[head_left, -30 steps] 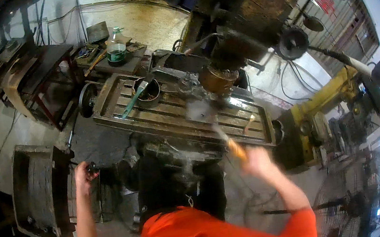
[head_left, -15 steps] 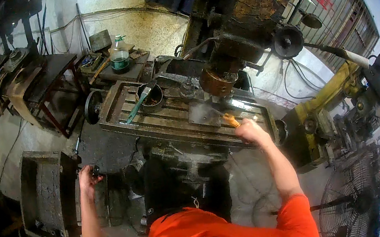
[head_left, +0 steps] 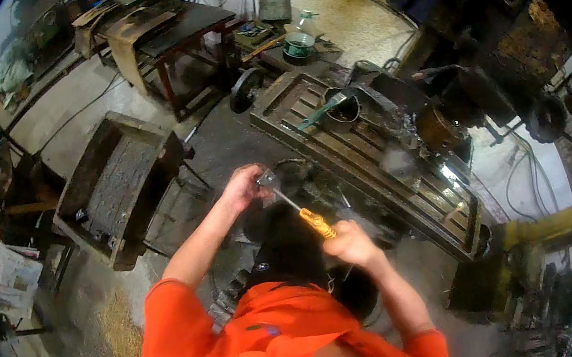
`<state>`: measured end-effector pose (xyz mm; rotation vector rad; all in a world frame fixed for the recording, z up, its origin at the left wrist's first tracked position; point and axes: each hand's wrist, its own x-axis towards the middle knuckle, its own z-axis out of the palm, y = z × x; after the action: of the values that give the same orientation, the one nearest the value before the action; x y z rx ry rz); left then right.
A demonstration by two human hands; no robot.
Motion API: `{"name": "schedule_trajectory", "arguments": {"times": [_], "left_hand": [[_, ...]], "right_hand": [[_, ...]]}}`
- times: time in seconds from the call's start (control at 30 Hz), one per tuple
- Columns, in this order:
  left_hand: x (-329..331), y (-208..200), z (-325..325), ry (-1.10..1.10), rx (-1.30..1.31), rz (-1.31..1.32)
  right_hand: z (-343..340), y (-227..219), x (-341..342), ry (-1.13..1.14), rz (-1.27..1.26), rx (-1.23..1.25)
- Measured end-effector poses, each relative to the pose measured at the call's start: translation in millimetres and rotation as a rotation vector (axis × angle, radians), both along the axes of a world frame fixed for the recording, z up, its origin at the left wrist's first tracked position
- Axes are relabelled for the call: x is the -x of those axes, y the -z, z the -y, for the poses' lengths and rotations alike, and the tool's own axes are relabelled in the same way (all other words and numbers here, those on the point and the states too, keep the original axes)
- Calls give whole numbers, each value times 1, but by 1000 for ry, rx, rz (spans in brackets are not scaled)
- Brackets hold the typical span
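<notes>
My left hand (head_left: 242,188) is closed around a small metal part (head_left: 266,179), most of which its fingers hide. In my right hand (head_left: 352,243) is a yellow-handled tool (head_left: 317,223) with a thin metal shaft; whether it is a screwdriver or a file I cannot tell. The shaft's far end reaches the metal part, seemingly touching it. Both hands are in front of my body, left of the slotted machine table (head_left: 301,129). On that table stands a round pot (head_left: 345,114) with a green-handled brush (head_left: 320,112) lying across its rim.
A worn metal trough (head_left: 122,193) stands to the left. The machine's cylindrical head (head_left: 438,128) hangs over the table. Behind are a dark bench (head_left: 187,29) and a bottle with green liquid (head_left: 299,45). Yellow machinery (head_left: 559,222) is at the right.
My view has swung left. The right hand has brought the yellow-handled tool from over the machine table to the part in my left hand, and the left hand has come in toward it.
</notes>
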<state>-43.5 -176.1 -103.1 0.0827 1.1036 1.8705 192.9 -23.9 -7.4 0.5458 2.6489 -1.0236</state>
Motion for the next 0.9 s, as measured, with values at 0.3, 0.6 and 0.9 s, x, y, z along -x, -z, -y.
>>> {"name": "schedule_trajectory", "arguments": {"times": [0.3, 0.6, 0.9], "left_hand": [[-8, -20, 17, -62, 532, -1432], [-23, -45, -15, 283, 421, -1849], [-65, -80, -152, 116, 314, -1619]], "right_hand": [[-9, -29, 14, 19, 90, 56], [-45, -2, -20, 5, -71, 170], [-128, -24, -137, 630, 56, -92]]}}
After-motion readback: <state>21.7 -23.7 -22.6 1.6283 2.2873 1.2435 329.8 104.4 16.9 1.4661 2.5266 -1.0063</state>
